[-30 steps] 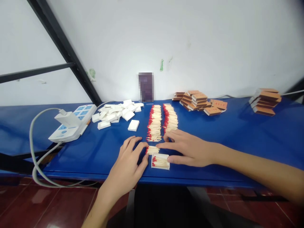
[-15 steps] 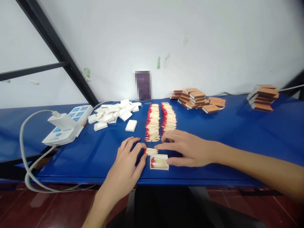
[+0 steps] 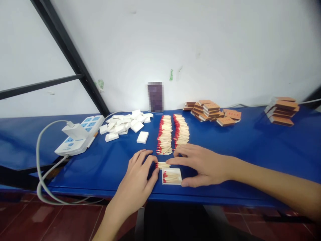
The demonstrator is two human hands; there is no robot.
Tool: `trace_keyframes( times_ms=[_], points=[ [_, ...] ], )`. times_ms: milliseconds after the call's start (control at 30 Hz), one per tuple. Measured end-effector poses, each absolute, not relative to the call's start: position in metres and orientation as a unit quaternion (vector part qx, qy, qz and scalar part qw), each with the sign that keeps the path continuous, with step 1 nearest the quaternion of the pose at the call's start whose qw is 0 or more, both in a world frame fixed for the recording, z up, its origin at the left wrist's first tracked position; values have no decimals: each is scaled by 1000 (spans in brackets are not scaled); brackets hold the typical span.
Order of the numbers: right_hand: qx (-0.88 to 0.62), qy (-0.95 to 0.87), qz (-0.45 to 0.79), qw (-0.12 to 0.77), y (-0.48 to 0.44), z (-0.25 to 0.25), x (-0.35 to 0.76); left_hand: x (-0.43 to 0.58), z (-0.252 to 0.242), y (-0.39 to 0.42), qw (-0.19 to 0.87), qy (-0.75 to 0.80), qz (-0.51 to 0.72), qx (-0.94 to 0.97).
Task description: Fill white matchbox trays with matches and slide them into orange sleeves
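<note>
On the blue table, a small bundle of matches (image 3: 163, 165) lies between my two hands. My left hand (image 3: 137, 174) has its curved index finger and thumb at the red heads. From the other side, the index fingertip of my right hand (image 3: 200, 165) touches the bare stick ends. Its thumb is spread away, by the right edge of a white matchbox tray (image 3: 171, 183). Inside that tray lie several matches (image 3: 172, 177), heads to the left. Beyond the hands, two long rows of matches, a left row (image 3: 165, 135) and a right row (image 3: 181, 130), run toward the wall.
White trays (image 3: 122, 124) are heaped at the back left, one tray (image 3: 142, 137) apart. Orange matchbox sleeves (image 3: 210, 108) lie piled at the back, with a stack of matchboxes (image 3: 283, 110) far right. A power strip (image 3: 75, 144) with cables sits left; a blurred purple object (image 3: 155, 97) leans on the wall.
The whole view has shifted, so things appear lower and slightly to the right. My right thumb has moved slightly away from the tray's edge. Both hands stay at the small match bundle.
</note>
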State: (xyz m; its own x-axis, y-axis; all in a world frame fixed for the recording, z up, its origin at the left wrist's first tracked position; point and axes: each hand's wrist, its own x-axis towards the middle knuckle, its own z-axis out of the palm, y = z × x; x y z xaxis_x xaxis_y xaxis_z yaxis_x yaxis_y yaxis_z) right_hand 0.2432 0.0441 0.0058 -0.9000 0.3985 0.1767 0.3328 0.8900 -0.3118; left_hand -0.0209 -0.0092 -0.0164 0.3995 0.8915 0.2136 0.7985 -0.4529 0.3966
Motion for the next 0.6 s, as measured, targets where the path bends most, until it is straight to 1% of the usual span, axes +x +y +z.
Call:
trace_keyframes(
  times_ms=[600],
  points=[
    [-200, -963, 139, 116, 46, 0, 242, -21, -15, -11, 102, 503, 205, 833]
  ],
)
